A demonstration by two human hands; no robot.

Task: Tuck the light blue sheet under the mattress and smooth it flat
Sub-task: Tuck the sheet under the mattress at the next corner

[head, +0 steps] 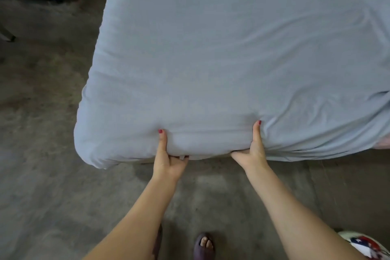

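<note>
Head view: light blue sheet (pixel 211 48) is spread over the mattress (pixel 385 140), covering nearly all of the top. Near-left corner is wrapped and rounded, looks done. Near edge is mid-tuck: left hand (pixel 166 158) and right hand (pixel 251 152) both grip that edge, thumbs up on the sheet's side face, fingers curled under the bottom edge and hidden there, so each hand is closed on sheet and mattress edge together. Can't tell how much fabric is already pushed underneath.

Still open, by my read: right side. A pale pink strip of bare mattress shows at the right frame edge, and folds fan out from the right hand toward it, so that corner isn't tucked. Long creases across the upper right of the top; smoothing not done. Centre and left of the top look fairly flat.

Roughly halfway. Concrete floor (pixel 42 133) below, a sandalled foot (pixel 204 245) near the bed's foot.
</note>
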